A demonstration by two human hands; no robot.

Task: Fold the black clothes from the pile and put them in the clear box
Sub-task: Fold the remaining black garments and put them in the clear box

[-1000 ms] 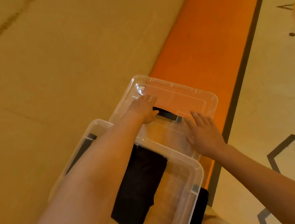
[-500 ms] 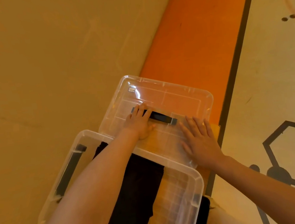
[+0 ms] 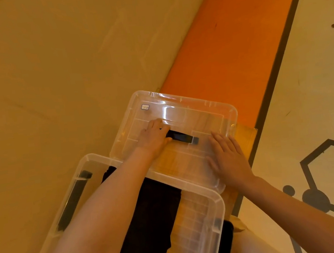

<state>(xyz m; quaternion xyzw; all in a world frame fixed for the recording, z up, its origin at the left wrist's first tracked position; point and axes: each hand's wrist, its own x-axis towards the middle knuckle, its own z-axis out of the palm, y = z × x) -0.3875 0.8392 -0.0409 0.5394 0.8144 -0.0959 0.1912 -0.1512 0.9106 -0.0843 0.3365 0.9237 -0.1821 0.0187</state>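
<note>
Tan floor mat (image 3: 53, 87) fills most of the head view, with an orange strip (image 3: 225, 46) running diagonally beside a pale, black-lined patterned area (image 3: 316, 109). Nearest the person sits the clear box (image 3: 216, 202), open, its thin translucent walls ribbed and glossy; folded black clothes (image 3: 152, 221) lie flat inside it, soft and matte, partly hidden by the left forearm. Just beyond the box's far rim lies the clear lid (image 3: 191, 111), a rigid, rounded rectangle with a black handle (image 3: 181, 136) across its middle. The left hand (image 3: 153, 138) curls round that handle's left end, while the right hand (image 3: 228, 156) lies flat on the lid's right part, fingers straight and close together. The lid's long axis looks roughly parallel to the box's far edge, so closing probably means drawing it straight back over the opening.
</note>
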